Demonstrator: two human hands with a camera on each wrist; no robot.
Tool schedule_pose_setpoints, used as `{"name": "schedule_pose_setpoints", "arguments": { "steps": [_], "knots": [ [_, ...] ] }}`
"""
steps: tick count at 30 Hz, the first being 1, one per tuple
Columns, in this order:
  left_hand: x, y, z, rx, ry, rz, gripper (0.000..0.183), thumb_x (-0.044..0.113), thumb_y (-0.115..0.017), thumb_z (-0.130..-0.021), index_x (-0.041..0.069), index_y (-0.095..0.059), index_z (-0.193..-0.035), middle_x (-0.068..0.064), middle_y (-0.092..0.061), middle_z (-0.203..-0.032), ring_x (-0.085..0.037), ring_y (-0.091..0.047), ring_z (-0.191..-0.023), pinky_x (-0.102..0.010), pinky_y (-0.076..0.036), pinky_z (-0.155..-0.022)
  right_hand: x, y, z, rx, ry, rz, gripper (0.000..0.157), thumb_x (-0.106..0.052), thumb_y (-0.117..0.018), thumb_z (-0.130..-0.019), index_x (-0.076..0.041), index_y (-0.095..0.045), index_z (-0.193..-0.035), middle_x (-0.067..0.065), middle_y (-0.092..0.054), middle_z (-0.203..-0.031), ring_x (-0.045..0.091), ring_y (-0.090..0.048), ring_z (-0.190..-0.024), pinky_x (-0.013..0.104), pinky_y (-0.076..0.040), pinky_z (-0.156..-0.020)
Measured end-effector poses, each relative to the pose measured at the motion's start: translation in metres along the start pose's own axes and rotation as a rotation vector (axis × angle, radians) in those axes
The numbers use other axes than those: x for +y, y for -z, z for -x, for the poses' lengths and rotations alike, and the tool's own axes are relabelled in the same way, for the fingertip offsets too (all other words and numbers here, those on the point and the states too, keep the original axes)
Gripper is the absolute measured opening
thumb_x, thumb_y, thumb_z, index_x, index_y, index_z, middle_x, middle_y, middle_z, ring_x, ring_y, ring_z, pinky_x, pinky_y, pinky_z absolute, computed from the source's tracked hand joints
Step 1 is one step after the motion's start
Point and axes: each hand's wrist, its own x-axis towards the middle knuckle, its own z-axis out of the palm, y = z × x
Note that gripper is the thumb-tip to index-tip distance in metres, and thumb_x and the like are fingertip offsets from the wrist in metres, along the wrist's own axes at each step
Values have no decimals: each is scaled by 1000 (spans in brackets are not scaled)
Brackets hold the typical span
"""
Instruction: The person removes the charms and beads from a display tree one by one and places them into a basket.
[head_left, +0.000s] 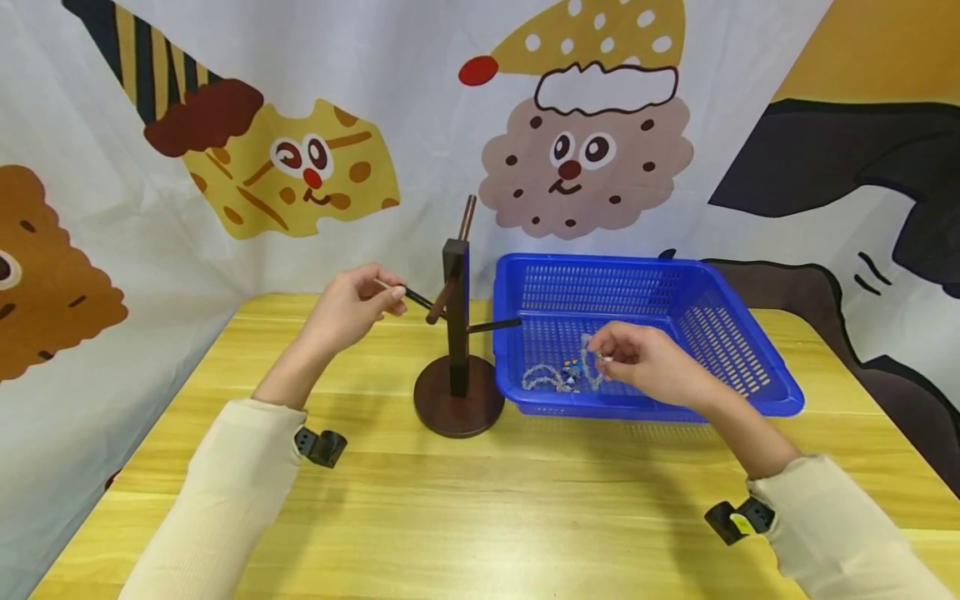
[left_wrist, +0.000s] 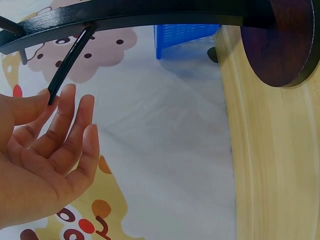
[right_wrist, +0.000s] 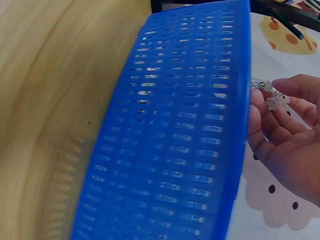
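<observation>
On the table stands a dark wooden rack point(head_left: 457, 337) with a round base and several pegs. My left hand point(head_left: 351, 310) pinches the tip of its left peg point(left_wrist: 70, 65) between thumb and forefinger, the other fingers loosely spread. Above the front of a blue plastic basket point(head_left: 645, 407), my right hand point(head_left: 651, 360) pinches a clear beaded bracelet point(head_left: 587, 367) that hangs down from the fingertips. Pale flower-shaped charms point(right_wrist: 276, 102) and small beads show at those fingers in the right wrist view. Another clear bracelet point(head_left: 542, 372) lies in the basket beside small colourful pieces point(head_left: 573, 369).
The basket stands right of the rack, whose right peg point(head_left: 495, 325) reaches over the basket's left rim. Behind the wooden table point(head_left: 480, 517) hangs a white cloth point(head_left: 435, 125) printed with cartoon biscuits and cheese.
</observation>
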Motion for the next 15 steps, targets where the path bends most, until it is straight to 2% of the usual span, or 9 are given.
{"name": "schedule_pose_setpoints", "arguments": {
  "steps": [8,15],
  "knots": [
    [0,1,0,3,0,4,19,15,-51,-97,-1,-59,-102,-18,-67,-89,-26,-63,-85,-41,-48,-77,5,1,0,-4,-4,-2,17,3,-61,-87,-1,-60,-103,8,-62,-86,17,-59,-75,27,-50,-63],
    [-2,1,3,0,-21,-21,21,17,-51,-97,0,-59,-108,-17,-67,-91,-27,-63,-86,-39,-46,-76,2,19,6,45,-46,10,15,-2,-60,-89,-2,-60,-103,8,-62,-88,14,-62,-75,28,-52,-66]
  ]
}}
